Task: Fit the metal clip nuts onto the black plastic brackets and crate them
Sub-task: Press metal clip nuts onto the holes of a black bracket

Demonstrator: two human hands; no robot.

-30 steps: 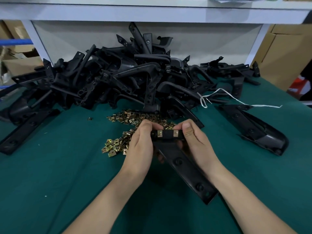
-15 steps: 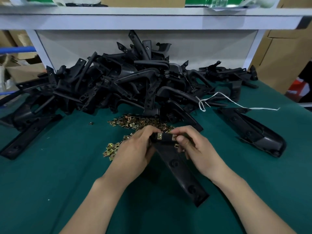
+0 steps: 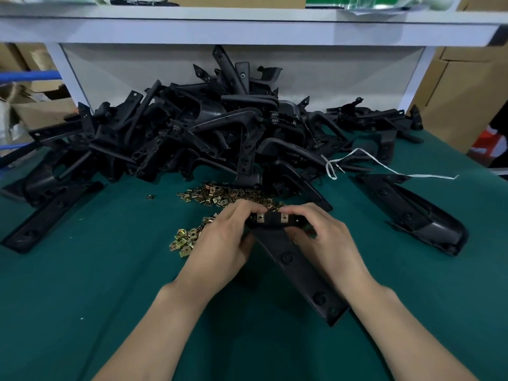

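A long black plastic bracket (image 3: 297, 268) lies on the green table, slanting from the centre toward the lower right. Two metal clip nuts (image 3: 272, 218) sit side by side on its far end. My left hand (image 3: 222, 243) grips that end from the left, fingers curled over the top edge. From the right, my right hand (image 3: 327, 237) holds the same end with its fingers curled over the far edge. A scatter of loose brass-coloured clip nuts (image 3: 214, 196) lies just beyond and left of my hands.
A big heap of black brackets (image 3: 192, 133) fills the back of the table under a white shelf (image 3: 247, 28). Single brackets lie at the right (image 3: 412, 213) and far left (image 3: 52, 213). A white string (image 3: 384, 167) trails at right. Cardboard boxes (image 3: 461, 92) stand beyond the table.
A second clip nut shows again on the bracket's end beside the first. My right hand's fingers have shifted onto the top edge. The camera has tilted up slightly.
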